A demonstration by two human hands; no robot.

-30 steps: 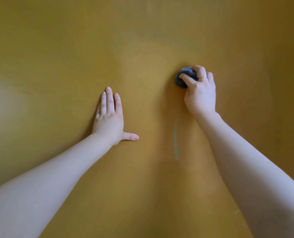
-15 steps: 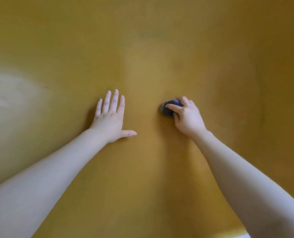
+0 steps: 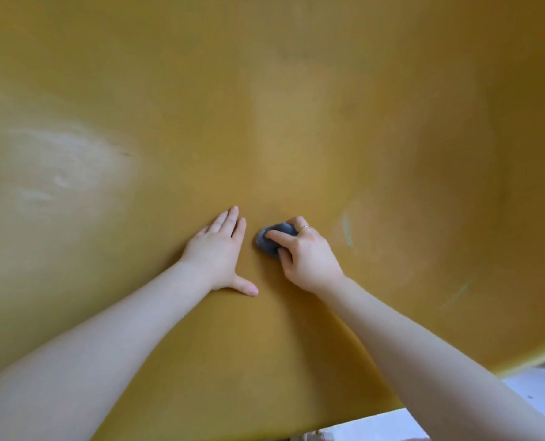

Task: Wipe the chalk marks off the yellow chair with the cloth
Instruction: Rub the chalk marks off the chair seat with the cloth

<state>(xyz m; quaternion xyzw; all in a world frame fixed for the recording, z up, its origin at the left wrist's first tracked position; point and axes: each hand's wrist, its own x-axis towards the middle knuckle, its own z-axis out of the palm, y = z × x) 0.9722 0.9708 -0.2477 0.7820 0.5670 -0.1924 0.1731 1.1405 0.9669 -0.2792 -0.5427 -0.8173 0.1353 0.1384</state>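
The curved seat shell of the yellow chair [image 3: 296,106] fills nearly the whole view, with a strip of pale floor [image 3: 535,393] showing past its rim at about 5 o'clock; a broad pale sheen lies on the shell at 9 o'clock, and whether that is glare or smeared chalk cannot be told.

The wiping step looks to be in hand; the right hand [image 3: 306,256] grips a small balled grey-blue cloth [image 3: 272,238], fingers curled over it with the index finger stretched across its top, and presses it to the shell near the centre of the view; the left hand [image 3: 218,253] lies flat just beside it, at the cloth's 9 o'clock, fingers straight and together, thumb spread, holding nothing and seemingly bracing.

A short pale green chalk mark [image 3: 347,229] remains near the cloth at its 3 o'clock; a fainter green streak [image 3: 459,292] sits well apart towards 4 o'clock; the next move would likely call for sliding the cloth rightward over the nearer mark with firm pressure.
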